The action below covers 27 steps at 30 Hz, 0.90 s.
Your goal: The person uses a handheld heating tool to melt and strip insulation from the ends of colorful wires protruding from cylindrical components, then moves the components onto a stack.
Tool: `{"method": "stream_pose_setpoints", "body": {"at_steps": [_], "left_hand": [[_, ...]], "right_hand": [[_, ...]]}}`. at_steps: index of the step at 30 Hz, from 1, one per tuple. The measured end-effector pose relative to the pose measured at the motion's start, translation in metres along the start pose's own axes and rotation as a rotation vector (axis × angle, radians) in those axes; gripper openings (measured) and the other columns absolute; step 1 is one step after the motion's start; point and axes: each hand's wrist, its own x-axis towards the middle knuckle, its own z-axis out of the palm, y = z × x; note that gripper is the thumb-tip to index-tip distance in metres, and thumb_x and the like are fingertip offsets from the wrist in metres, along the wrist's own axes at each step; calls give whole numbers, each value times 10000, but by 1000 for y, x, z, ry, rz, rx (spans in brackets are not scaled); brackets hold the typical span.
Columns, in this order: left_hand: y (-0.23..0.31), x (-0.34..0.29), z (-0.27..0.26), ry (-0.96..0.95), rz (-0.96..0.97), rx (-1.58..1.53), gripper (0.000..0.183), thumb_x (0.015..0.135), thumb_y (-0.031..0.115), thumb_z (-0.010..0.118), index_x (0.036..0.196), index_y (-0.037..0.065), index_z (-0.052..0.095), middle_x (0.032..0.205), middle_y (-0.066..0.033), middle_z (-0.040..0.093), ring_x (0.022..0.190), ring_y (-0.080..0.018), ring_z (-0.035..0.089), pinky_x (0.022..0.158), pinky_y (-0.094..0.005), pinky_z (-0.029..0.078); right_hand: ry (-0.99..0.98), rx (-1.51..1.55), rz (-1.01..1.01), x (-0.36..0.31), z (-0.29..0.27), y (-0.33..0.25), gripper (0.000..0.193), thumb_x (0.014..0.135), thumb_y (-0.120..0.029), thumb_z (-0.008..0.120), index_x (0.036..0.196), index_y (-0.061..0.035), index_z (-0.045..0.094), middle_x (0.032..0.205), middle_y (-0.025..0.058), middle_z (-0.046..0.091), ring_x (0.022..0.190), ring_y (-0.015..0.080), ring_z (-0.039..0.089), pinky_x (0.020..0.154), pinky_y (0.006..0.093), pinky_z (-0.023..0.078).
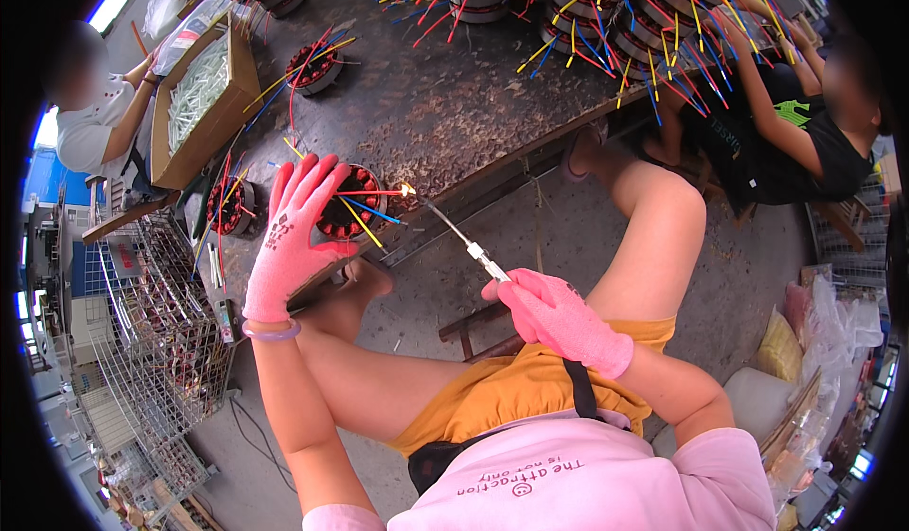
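My left hand [298, 233], in a pink glove, lies along the left side of a motor stator [350, 219]; its fingers are stretched out and the thumb is apart, on the near side. Red, blue and yellow leads stick out from the stator toward the right. My right hand [559, 318], gloved in pink too, is closed round a slim torch [485, 260] with a pale body and a thin metal nozzle. The nozzle points at the tip of the red lead [383, 192], where a small bright flame [408, 190] glows. My palm hides part of the stator.
Another stator [230, 205] sits left of my hand, and one [314, 69] farther back on the worn table [454, 124]. Stacked stators [587, 20] stand at the far right. A cardboard box [241, 86] holds white tubes. Wire baskets are at left; two people sit across the table.
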Motion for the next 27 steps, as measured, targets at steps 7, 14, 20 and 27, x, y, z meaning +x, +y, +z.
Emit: {"method": "stream_pose_setpoints", "body": {"at_steps": [7, 14, 20, 27], "left_hand": [[1, 0, 0, 2, -6, -1, 896, 625, 208, 809, 1443, 89, 464, 1513, -108, 434, 1458, -327, 301, 1227, -489, 174], [2, 1, 0, 9, 1, -11, 876, 637, 173, 806, 1441, 95, 468, 1502, -117, 442, 1445, -339, 317, 1223, -493, 187], [2, 1, -1, -17, -7, 2, 929, 611, 208, 812, 1458, 92, 448, 1530, -97, 416, 1470, -314, 279, 1235, -479, 160], [1, 1, 0, -19, -4, 0, 929, 616, 197, 808, 1464, 97, 441, 1531, -98, 413, 1471, -315, 276, 1235, -480, 161]], "right_hand": [[2, -69, -45, 1, 1, -1, 280, 1021, -245, 498, 1081, 3, 612, 701, -25, 475, 550, 51, 423, 524, 239, 375], [-7, -10, -3, -1, 0, -2, 272, 1028, -238, 493, 1083, -1, 615, 702, -33, 477, 557, 41, 421, 523, 224, 367], [-15, -5, 11, -1, -1, -3, 267, 1028, -238, 494, 1088, -8, 616, 694, -31, 479, 558, 44, 425, 534, 233, 383], [-4, 7, 11, -2, -1, -3, 267, 1026, -235, 492, 1088, -8, 618, 695, -24, 487, 561, 46, 432, 536, 240, 388]]}}
